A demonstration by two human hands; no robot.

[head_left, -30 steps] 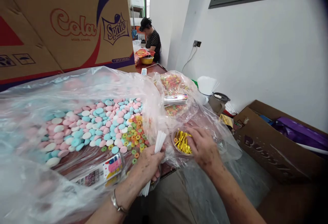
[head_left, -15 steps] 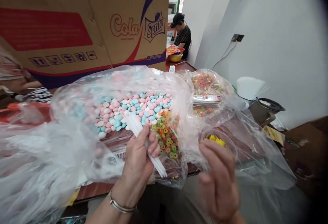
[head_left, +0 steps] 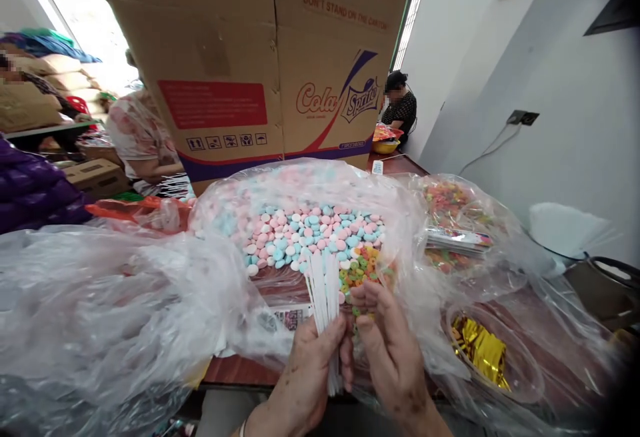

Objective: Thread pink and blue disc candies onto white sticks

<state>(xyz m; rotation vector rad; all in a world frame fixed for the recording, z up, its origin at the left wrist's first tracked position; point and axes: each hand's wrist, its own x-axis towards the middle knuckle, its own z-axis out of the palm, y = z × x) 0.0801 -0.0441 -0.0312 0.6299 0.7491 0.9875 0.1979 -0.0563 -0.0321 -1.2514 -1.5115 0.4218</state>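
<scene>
At the bottom centre of the frame, your left hand [head_left: 313, 374] grips a bundle of thin, flat white strips [head_left: 324, 290], its fingers closed around the lower part while the upper ends fan out upward. Just to the right, your right hand [head_left: 395, 360] is held up beside the bundle, its fingers extended with the thumb apart from them, gripping nothing; you cannot tell whether a fingertip touches the strips.

Behind your hands, at the middle of the frame, smooth round candies in pink, pale blue and white [head_left: 305, 234] lie spread out in a heap, with small ring-shaped candies in green, yellow and orange [head_left: 365, 267] at its right edge. Crumpled clear plastic sheeting [head_left: 165, 290] surrounds them over the dark reddish-brown tabletop [head_left: 240, 372]. At the lower right, shiny gold foil strips [head_left: 483, 354] lie in a round clear plastic container [head_left: 534, 384], well apart from your right hand.

Right of centre, a stack of flat printed packets [head_left: 457, 242] rests on a clear bag of more coloured candies. Across the upper middle stands a large brown cardboard carton [head_left: 230, 37], with a person in black [head_left: 404, 107] beyond its right edge.
</scene>
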